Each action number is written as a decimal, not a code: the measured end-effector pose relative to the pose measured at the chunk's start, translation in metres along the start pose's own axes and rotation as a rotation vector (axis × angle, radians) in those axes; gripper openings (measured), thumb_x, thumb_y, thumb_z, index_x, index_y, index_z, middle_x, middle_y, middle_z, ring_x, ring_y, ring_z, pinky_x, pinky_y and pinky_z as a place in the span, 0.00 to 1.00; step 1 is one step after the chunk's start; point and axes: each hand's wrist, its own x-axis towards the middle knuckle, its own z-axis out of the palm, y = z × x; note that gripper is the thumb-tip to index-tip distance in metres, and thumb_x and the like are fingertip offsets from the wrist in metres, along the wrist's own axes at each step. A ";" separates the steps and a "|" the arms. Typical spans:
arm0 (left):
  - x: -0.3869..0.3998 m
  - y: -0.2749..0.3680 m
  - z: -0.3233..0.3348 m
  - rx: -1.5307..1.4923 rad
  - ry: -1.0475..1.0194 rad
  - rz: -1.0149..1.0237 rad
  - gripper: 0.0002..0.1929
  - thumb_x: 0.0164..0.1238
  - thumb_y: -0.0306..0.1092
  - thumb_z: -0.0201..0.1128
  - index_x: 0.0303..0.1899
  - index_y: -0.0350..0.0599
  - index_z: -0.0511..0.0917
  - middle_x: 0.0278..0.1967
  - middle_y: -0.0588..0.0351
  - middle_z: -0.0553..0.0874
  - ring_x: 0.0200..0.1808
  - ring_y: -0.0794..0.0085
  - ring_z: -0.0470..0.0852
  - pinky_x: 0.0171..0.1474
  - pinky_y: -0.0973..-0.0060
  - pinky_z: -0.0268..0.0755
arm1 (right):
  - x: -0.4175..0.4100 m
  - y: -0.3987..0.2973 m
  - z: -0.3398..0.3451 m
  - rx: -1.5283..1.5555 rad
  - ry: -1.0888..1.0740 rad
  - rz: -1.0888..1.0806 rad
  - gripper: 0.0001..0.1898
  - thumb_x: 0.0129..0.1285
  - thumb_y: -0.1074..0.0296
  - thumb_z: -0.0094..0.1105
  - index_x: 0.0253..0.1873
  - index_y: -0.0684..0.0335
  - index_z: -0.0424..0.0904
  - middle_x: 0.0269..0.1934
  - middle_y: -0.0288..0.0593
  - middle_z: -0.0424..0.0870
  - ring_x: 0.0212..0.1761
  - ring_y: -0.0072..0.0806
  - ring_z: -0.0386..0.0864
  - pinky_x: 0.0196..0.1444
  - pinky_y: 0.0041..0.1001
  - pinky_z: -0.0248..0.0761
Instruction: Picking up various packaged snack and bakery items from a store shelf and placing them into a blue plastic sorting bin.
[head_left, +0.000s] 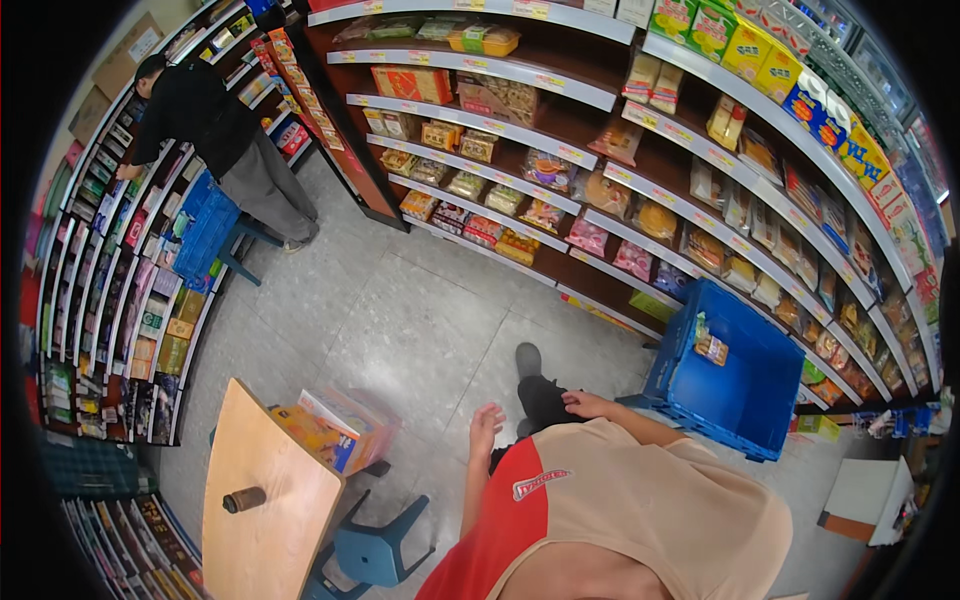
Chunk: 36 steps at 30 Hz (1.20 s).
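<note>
My left hand (486, 429) is raised over the grey tiled floor (420, 330), fingers apart and nothing in it. My right hand (587, 404) hangs beside my dark trouser leg, fingers loosely bent, with no object visible in it. To the right of my right hand, a blue plastic crate (731, 375) rests on a support, mostly bare inside with a small packaged food item (711, 346) near its upper left. Packaged breads (705, 247) and boxed snacks (411, 84) line the store shelves in front of me.
A wooden table (262, 525) with a dark bottle (244, 499) stands at lower left, near a printed carton (337, 435) and blue plastic stools (375, 551). At upper left, another person (202, 112) reaches to a shelf beside a blue crate (196, 232) on a stool.
</note>
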 end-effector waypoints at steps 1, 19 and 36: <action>0.003 0.000 -0.005 0.003 0.004 0.004 0.20 0.70 0.42 0.53 0.57 0.41 0.68 0.52 0.49 0.78 0.50 0.63 0.80 0.50 0.69 0.71 | 0.007 -0.005 0.000 -0.093 -0.028 0.036 0.26 0.63 0.65 0.56 0.64 0.65 0.63 0.58 0.50 0.73 0.59 0.33 0.71 0.61 0.29 0.65; 0.233 0.225 -0.009 0.309 0.036 0.195 0.19 0.70 0.45 0.54 0.53 0.40 0.72 0.49 0.52 0.80 0.46 0.71 0.80 0.46 0.75 0.71 | -0.023 -0.327 -0.295 -0.429 1.216 -0.658 0.16 0.61 0.70 0.54 0.54 0.64 0.73 0.50 0.51 0.77 0.55 0.46 0.72 0.57 0.36 0.64; 0.344 0.500 0.135 0.188 -0.430 0.690 0.11 0.72 0.27 0.48 0.52 0.37 0.72 0.48 0.53 0.80 0.48 0.72 0.80 0.49 0.78 0.71 | 0.005 -0.430 -0.406 -1.002 2.107 0.154 0.18 0.57 0.53 0.61 0.31 0.66 0.81 0.35 0.50 0.75 0.44 0.45 0.68 0.41 0.42 0.57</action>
